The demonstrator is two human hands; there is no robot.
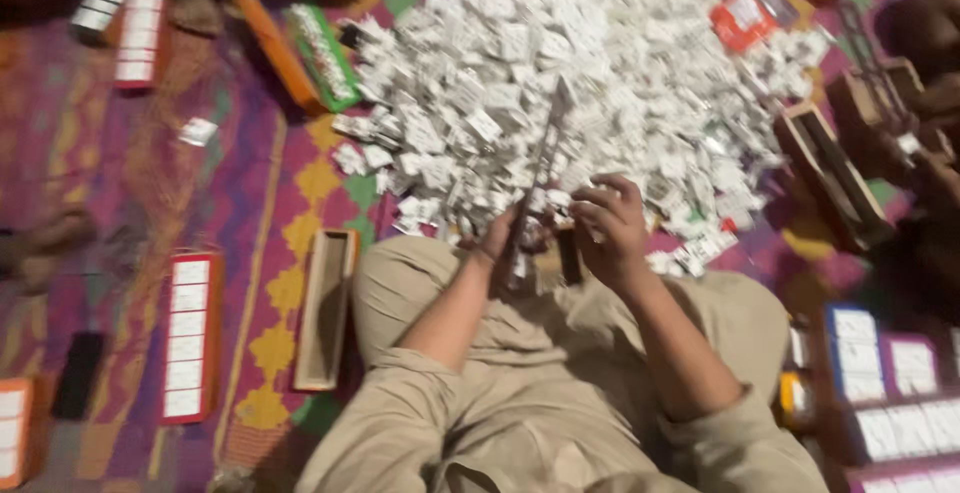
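Both our forearms run forward over our lap, sleeves pushed to the elbows. Our left hand [503,238] is curled, its fingers hidden. Our right hand [610,228] is raised, fingers bent inward, wrists close together.

Home floor workshop: patterned mat [280,203], big heap of small white packets [560,83], wooden trays [325,308].

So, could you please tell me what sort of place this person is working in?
Probably a home or small workshop floor used for hand packing: the person sits on a patterned mat, a big heap of small white packets lies before both hands, and filled trays lie around.
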